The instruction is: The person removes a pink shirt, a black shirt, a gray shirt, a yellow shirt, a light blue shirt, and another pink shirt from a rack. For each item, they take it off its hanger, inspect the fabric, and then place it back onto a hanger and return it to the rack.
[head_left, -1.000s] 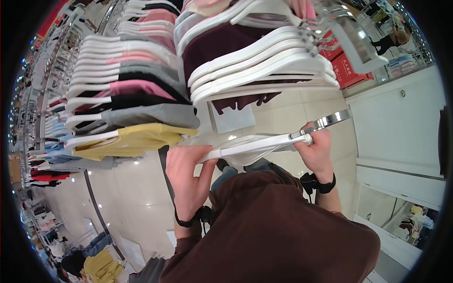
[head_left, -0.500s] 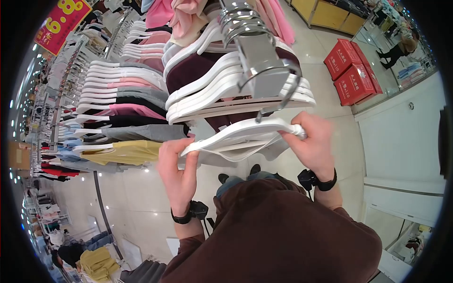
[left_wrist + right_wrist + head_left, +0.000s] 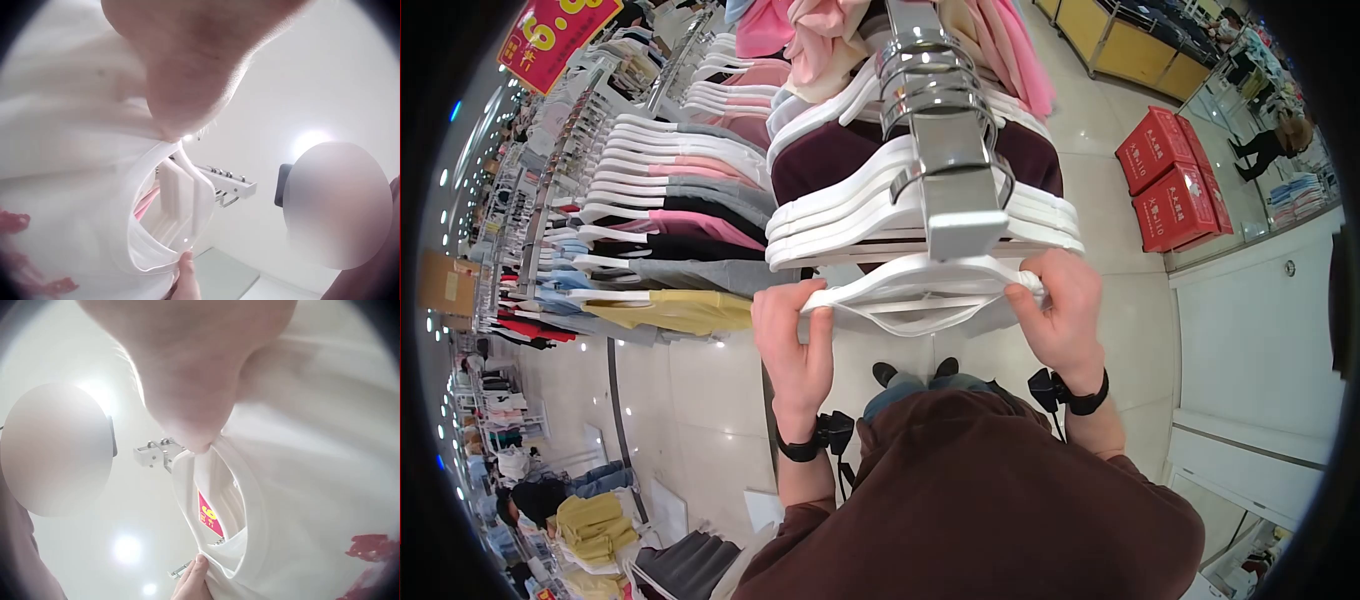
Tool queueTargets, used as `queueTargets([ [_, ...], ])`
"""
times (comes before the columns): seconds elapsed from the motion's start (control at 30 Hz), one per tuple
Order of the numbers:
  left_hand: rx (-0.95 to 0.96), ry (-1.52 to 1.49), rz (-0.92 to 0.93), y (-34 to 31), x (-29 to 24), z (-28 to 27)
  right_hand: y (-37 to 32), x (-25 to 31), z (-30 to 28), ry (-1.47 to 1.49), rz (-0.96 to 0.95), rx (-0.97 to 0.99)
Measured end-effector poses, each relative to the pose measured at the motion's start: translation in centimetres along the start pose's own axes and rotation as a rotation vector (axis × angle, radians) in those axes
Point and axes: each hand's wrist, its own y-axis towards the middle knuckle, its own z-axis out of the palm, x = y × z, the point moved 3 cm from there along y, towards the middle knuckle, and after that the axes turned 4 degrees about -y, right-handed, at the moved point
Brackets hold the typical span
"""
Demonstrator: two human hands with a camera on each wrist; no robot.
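Note:
A white T-shirt (image 3: 69,169) with red print hangs on a white hanger (image 3: 945,268) in front of the body. My left hand (image 3: 790,335) pinches one shoulder of the shirt and hanger between thumb and fingers. At the other shoulder my right hand (image 3: 1060,305) grips them the same way. The round collar (image 3: 250,519) gapes open below the hanger's arms. Right above the hanger's middle is the end of a metal display arm (image 3: 965,225), which hides the hook. Behind it, several white hangers (image 3: 840,225) with a dark maroon garment (image 3: 820,165) hang on that arm.
To the left, a rack holds a row of garments, a yellow top (image 3: 700,312) nearest. Red boxes (image 3: 1175,180) stand on the floor at the right, by a white cabinet (image 3: 1250,310). A person (image 3: 595,525) is at lower left, another (image 3: 1270,145) at upper right.
The hanger has turned from lying tilted, hook pointing right, to hook up, and moved to the display arm's end. Its hook is now hidden there. Both hands keep their hold.

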Motion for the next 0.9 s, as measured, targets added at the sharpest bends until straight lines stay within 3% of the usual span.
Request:
queueTargets([
  [0.17, -0.131, 0.073, 0.116, 0.5, 1.9, 1.1, 0.0, -2.5, 0.9, 0.040, 0.019, -0.062],
  [0.6, -0.147, 0.087, 0.126, 1.5, 3.0, 1.4, 1.0, -3.7, 1.3, 0.088, 0.014, -0.012],
  [0.67, -0.210, -0.018, -0.056, 0.6, 3.9, 0.9, 0.7, -3.6, 1.4, 0.128, 0.034, 0.012],
  [0.7, -0.207, -0.016, -0.049, 0.2, 3.8, 0.4, 0.4, -3.7, 1.3, 0.131, 0.036, 0.005],
  [0.77, -0.277, -0.316, -0.391, -1.3, 4.9, -0.8, -0.1, -3.9, 1.1, 0.128, 0.024, 0.005],
  [0.8, -0.301, -0.358, -0.425, -2.3, 5.7, -1.1, 0.1, -3.8, 0.6, 0.129, 0.029, -0.001],
  [0.83, -0.334, -0.559, -0.294, -2.3, 5.1, -1.5, 0.3, -3.3, -0.3, 0.098, -0.004, -0.008],
  [0.9, -0.397, -0.535, -0.346, -2.5, 4.6, -2.6, -0.5, -3.7, -1.2, 0.068, -0.031, -0.010],
])
